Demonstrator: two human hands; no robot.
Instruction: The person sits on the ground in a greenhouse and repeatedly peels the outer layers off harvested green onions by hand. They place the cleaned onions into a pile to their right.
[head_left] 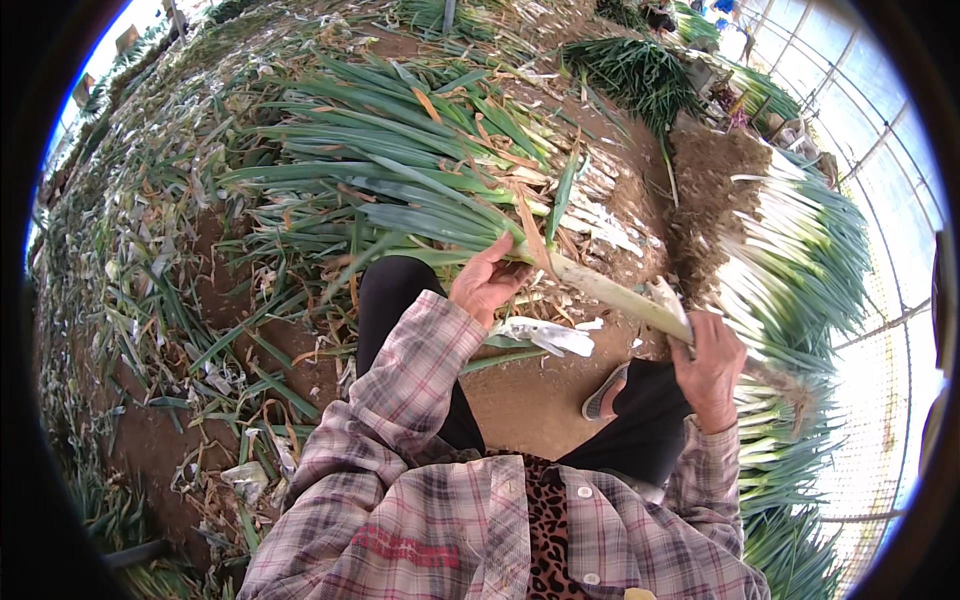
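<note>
Across my lap lies a long leek (612, 290), its green leaves to the left and its pale shaft running to the right. My left hand (488, 284) is closed round it where the leaves meet the shaft. At the lower right end of the shaft, my right hand (712, 365) grips it with bent fingers; the roots there are hidden or too small to make out. A dry brown leaf (535, 232) hangs over the shaft beside my left hand. Below the leek, a white strip of peeled skin (550, 335) rests on the ground.
A heap of untrimmed leeks (370, 150) with brown leaves lies just ahead. To the right, cleaned leeks (790, 250) are laid in a long row beside a soil mound (705, 180). Leaf scraps (160, 290) cover the left ground. A translucent greenhouse wall (880, 170) stands at right.
</note>
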